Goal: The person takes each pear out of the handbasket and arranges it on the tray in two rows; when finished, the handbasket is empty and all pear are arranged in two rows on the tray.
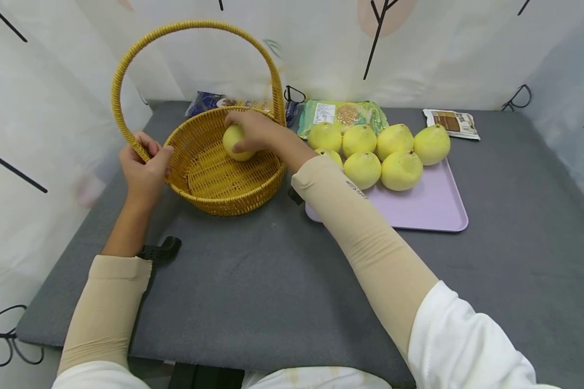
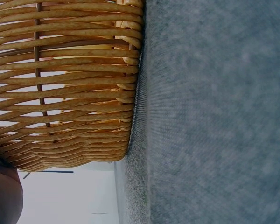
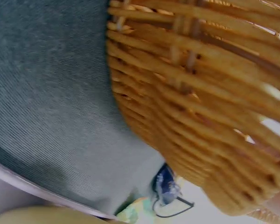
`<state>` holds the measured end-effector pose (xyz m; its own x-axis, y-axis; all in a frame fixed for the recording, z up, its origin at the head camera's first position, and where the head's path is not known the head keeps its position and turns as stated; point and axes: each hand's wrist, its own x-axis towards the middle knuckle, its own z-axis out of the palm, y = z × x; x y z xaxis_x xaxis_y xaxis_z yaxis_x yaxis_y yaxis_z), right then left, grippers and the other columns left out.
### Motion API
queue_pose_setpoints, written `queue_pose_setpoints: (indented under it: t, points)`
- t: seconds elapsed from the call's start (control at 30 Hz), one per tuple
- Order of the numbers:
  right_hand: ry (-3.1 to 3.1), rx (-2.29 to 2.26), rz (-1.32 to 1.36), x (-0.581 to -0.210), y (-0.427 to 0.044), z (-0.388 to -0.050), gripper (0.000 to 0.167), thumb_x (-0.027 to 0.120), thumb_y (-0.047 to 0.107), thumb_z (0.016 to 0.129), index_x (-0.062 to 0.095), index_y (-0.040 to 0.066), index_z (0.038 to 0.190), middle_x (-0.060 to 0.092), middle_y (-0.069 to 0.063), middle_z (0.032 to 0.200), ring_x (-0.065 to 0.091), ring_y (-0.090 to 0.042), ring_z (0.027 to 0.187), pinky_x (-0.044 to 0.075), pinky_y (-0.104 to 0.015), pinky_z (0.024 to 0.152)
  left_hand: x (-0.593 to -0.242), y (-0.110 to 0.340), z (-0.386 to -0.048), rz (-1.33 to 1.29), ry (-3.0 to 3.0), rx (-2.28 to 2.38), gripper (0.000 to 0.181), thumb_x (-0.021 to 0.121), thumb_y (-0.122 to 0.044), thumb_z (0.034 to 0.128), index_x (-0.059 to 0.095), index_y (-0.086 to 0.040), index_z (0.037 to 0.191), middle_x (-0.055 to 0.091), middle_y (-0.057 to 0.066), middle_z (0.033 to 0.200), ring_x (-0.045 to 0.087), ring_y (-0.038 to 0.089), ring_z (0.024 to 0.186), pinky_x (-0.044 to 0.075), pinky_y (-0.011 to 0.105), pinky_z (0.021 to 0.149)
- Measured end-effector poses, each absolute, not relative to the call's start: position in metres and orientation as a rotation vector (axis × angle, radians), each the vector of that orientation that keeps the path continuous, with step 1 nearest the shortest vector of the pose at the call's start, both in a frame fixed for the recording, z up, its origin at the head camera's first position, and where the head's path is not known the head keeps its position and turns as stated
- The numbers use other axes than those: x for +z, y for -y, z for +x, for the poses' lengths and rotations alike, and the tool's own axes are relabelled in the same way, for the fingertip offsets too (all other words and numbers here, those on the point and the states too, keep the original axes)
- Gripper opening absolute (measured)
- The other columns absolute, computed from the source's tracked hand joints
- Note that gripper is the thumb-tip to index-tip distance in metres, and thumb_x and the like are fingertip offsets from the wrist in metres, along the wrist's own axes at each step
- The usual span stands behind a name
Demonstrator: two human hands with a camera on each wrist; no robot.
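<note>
A yellow-brown wicker basket [image 1: 209,201] with a tall arched handle stands on the grey table. My left hand [image 1: 143,167] grips the foot of that handle at the basket's left rim. Inside the basket, my right hand [image 1: 254,131] holds a round pale-yellow fruit [image 1: 232,141], fingers curled over its top and side. In the left wrist view the woven wall [image 2: 70,93] fills the upper left, and part of the left hand [image 2: 4,193] shows at the edge. The right wrist view shows the basket's outer wall [image 3: 191,93] and hides most of the right hand.
Right of the basket, a lilac tray [image 1: 433,202] bears several yellow fruits [image 1: 402,170]. Behind are a green food packet [image 1: 316,116], a blue packet [image 1: 205,101] and a brown-and-white packet [image 1: 452,123]. A patterned white curtain [image 1: 321,48] hangs at the table's back.
</note>
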<state>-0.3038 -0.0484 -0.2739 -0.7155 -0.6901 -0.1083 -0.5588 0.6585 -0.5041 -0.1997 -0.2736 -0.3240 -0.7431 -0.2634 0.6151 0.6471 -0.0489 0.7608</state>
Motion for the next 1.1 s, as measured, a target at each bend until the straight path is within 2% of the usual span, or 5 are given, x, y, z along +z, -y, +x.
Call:
queue_pose_setpoints:
  t: [0.2,0.37,0.5,0.83,1.1]
  points:
    - [-2.489,-0.844,-0.963,-0.286,0.042,-0.303,0.060,0.059,0.027,0.102,0.034,0.015,0.155,0.039,-0.008,0.152,0.046,-0.023,0.127,0.043,-0.034,0.097,-0.324,0.274,-0.199,-0.412,1.607,-1.850,0.030,0.062,0.014,0.0838,0.038,0.005,0.068,0.041,0.009,0.052,0.036,0.014,0.037,0.032,0.019,0.038]
    - [-2.498,-0.959,-0.828,-0.293,0.041,-0.301,0.069,0.063,0.032,0.099,0.027,0.010,0.153,0.043,-0.011,0.145,0.049,-0.022,0.123,0.045,-0.033,0.094,-0.324,0.275,-0.199,-0.435,1.608,-1.833,0.030,0.062,0.013,0.0843,0.038,0.005,0.068,0.040,0.009,0.052,0.035,0.014,0.037,0.032,0.019,0.038]
    - [-2.526,-1.025,-0.731,-0.295,0.042,-0.301,0.064,0.067,0.034,0.096,0.035,0.008,0.145,0.048,-0.011,0.136,0.053,-0.022,0.115,0.047,-0.033,0.090,-0.324,0.274,-0.199,-0.435,1.607,-1.830,0.030,0.062,0.013,0.0841,0.038,0.005,0.067,0.040,0.009,0.052,0.035,0.014,0.037,0.032,0.019,0.039]
    - [-2.571,-1.063,-0.610,-0.290,0.041,-0.292,0.062,0.073,0.035,0.091,0.043,0.012,0.140,0.051,-0.006,0.133,0.054,-0.020,0.112,0.049,-0.032,0.087,-0.324,0.272,-0.198,-0.408,1.611,-1.846,0.031,0.061,0.014,0.0839,0.037,0.004,0.067,0.040,0.008,0.052,0.035,0.014,0.037,0.031,0.019,0.039]
    - [-2.582,-1.079,-0.687,-0.274,0.032,-0.283,0.064,0.071,0.039,0.092,0.044,0.011,0.142,0.051,-0.006,0.133,0.053,-0.018,0.113,0.048,-0.030,0.089,-0.323,0.273,-0.199,-0.400,1.612,-1.850,0.031,0.060,0.015,0.0839,0.037,0.003,0.067,0.040,0.008,0.052,0.036,0.013,0.037,0.032,0.019,0.038]
